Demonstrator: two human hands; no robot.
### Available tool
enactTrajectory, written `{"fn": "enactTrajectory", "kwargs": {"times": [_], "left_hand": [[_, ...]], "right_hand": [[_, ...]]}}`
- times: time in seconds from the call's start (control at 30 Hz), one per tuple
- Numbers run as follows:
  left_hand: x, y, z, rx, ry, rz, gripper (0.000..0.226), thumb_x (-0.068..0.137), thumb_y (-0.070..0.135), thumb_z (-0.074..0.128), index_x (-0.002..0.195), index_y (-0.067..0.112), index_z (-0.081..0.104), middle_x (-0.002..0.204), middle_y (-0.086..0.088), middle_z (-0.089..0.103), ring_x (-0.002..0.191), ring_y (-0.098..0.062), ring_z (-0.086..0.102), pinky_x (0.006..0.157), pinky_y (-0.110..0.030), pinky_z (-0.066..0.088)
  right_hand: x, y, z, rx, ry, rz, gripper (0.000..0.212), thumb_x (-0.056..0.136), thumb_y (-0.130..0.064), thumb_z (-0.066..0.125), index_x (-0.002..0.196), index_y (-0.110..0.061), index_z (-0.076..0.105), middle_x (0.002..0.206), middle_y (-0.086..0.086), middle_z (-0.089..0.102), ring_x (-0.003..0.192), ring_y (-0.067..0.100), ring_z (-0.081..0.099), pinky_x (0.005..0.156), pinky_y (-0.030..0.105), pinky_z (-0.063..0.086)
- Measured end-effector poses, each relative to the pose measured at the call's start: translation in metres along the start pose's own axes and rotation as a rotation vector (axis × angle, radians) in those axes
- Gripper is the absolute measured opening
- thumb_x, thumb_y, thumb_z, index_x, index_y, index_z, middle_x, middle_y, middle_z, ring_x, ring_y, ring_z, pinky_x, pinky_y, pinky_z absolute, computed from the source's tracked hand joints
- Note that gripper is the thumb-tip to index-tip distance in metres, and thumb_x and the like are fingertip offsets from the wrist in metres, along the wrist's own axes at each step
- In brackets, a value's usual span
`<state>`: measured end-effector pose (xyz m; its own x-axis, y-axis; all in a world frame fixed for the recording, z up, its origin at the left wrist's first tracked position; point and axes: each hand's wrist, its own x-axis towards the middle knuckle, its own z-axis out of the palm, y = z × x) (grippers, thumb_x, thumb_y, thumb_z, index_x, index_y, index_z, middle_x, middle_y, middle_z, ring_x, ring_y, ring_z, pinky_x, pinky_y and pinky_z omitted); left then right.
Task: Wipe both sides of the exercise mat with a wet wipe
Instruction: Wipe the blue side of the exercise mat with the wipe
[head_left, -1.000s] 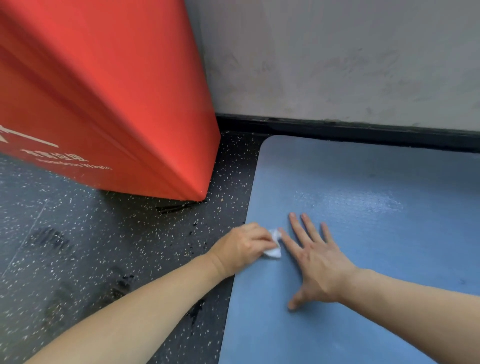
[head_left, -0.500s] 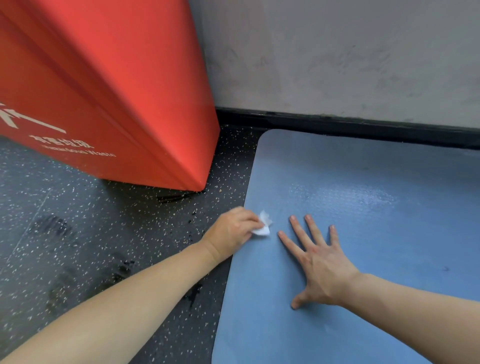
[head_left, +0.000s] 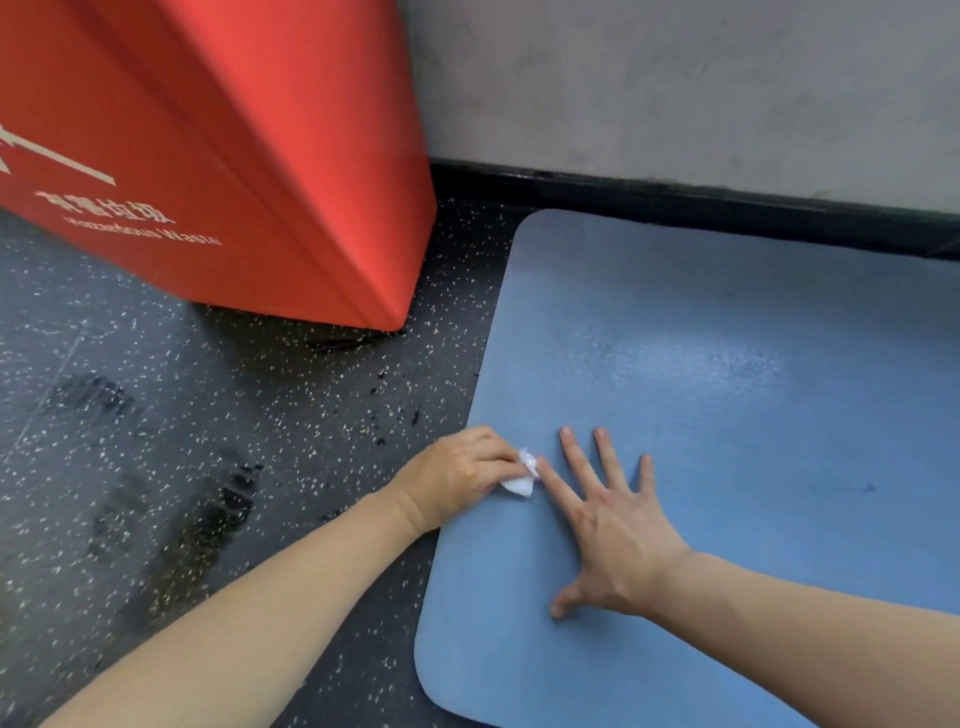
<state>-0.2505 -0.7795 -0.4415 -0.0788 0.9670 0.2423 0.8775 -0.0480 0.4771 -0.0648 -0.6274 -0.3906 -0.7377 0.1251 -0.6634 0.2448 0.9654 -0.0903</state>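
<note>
A blue exercise mat (head_left: 727, 364) lies flat on the dark speckled floor, its far edge near the wall. My left hand (head_left: 457, 475) grips a small crumpled white wet wipe (head_left: 522, 475) and holds it against the mat at its left edge. My right hand (head_left: 610, 525) lies flat on the mat with fingers spread, palm down, just right of the wipe. Its index finger touches the wipe. A paler, damp-looking patch shows on the mat beyond my hands.
A large red waste bin (head_left: 234, 156) stands on the floor to the left, its corner close to the mat's far left corner. A grey wall with a black skirting strip (head_left: 675, 195) runs behind the mat. Dark wet marks (head_left: 218, 499) spot the floor on the left.
My left hand slid the wipe along the mat's left edge, away from my right hand and back, so the wipe again touches my right index finger. My right hand stayed flat.
</note>
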Motion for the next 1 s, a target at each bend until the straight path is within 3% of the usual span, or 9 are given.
{"fn": "enactTrajectory", "kwargs": {"times": [0.1, 0.23, 0.37, 0.5, 0.63, 0.77, 0.9, 1.0], "left_hand": [[-0.008, 0.004, 0.003, -0.011, 0.064, -0.101, 0.018, 0.090, -0.001, 0.069, 0.101, 0.011, 0.077, 0.101, -0.002, 0.070, 0.084, -0.023, 0.062, 0.082, -0.035, 0.053], [-0.024, 0.011, -0.005, 0.013, -0.121, 0.099, 0.017, 0.095, 0.003, 0.064, 0.104, 0.013, 0.075, 0.103, 0.000, 0.069, 0.086, -0.022, 0.058, 0.080, -0.029, 0.052], [-0.026, 0.011, -0.004, 0.009, 0.025, -0.087, 0.020, 0.089, -0.001, 0.068, 0.100, 0.012, 0.077, 0.102, -0.002, 0.070, 0.086, -0.022, 0.060, 0.080, -0.034, 0.054], [-0.050, 0.036, 0.004, -0.050, -0.168, 0.101, 0.017, 0.098, 0.006, 0.063, 0.107, 0.015, 0.074, 0.106, 0.002, 0.068, 0.088, -0.021, 0.058, 0.078, -0.032, 0.053], [-0.049, 0.038, 0.005, -0.028, 0.001, -0.077, 0.018, 0.090, 0.001, 0.069, 0.103, 0.012, 0.076, 0.103, -0.002, 0.070, 0.084, -0.024, 0.060, 0.080, -0.033, 0.053], [-0.078, 0.063, 0.006, -0.046, -0.194, 0.116, 0.018, 0.095, 0.003, 0.066, 0.106, 0.013, 0.074, 0.107, 0.000, 0.068, 0.088, -0.022, 0.058, 0.078, -0.031, 0.053], [-0.076, 0.050, 0.003, -0.009, -0.010, -0.127, 0.015, 0.093, 0.003, 0.066, 0.102, 0.011, 0.076, 0.102, -0.003, 0.069, 0.084, -0.024, 0.059, 0.078, -0.035, 0.054], [-0.108, 0.087, 0.012, -0.073, -0.161, 0.013, 0.016, 0.099, 0.005, 0.061, 0.105, 0.011, 0.074, 0.105, -0.002, 0.067, 0.086, -0.022, 0.057, 0.079, -0.031, 0.053]], "right_hand": [[0.000, -0.003, 0.006, -0.029, 0.006, 0.018, 0.156, 0.060, -0.090, 0.072, 0.157, -0.031, -0.035, 0.162, 0.010, -0.047, 0.150, 0.046, -0.037, 0.118, 0.079, -0.002], [0.001, -0.004, 0.008, -0.024, 0.012, 0.020, 0.155, 0.061, -0.089, 0.073, 0.159, -0.031, -0.033, 0.161, 0.011, -0.048, 0.150, 0.047, -0.037, 0.118, 0.079, -0.003], [0.002, -0.003, 0.011, -0.026, 0.016, 0.026, 0.157, 0.060, -0.089, 0.073, 0.159, -0.031, -0.033, 0.161, 0.010, -0.047, 0.151, 0.047, -0.036, 0.118, 0.079, -0.003], [0.003, -0.004, 0.011, -0.025, 0.021, 0.030, 0.156, 0.059, -0.090, 0.073, 0.159, -0.032, -0.032, 0.161, 0.010, -0.048, 0.150, 0.047, -0.037, 0.118, 0.079, -0.002], [0.000, -0.006, 0.007, -0.013, 0.015, 0.037, 0.156, 0.060, -0.087, 0.076, 0.161, -0.032, -0.030, 0.163, 0.009, -0.045, 0.152, 0.045, -0.034, 0.120, 0.077, 0.000], [-0.014, -0.018, 0.013, -0.013, 0.020, -0.018, 0.155, 0.060, -0.088, 0.075, 0.162, -0.030, -0.026, 0.164, 0.012, -0.042, 0.154, 0.045, -0.030, 0.122, 0.074, 0.004], [-0.033, -0.038, 0.030, -0.055, 0.008, -0.101, 0.153, 0.063, -0.088, 0.073, 0.160, -0.029, -0.030, 0.164, 0.014, -0.042, 0.154, 0.045, -0.031, 0.121, 0.073, -0.002], [-0.039, -0.046, 0.040, -0.084, -0.005, -0.103, 0.153, 0.064, -0.089, 0.071, 0.161, -0.027, -0.029, 0.162, 0.016, -0.045, 0.151, 0.047, -0.036, 0.119, 0.075, -0.006]]}}
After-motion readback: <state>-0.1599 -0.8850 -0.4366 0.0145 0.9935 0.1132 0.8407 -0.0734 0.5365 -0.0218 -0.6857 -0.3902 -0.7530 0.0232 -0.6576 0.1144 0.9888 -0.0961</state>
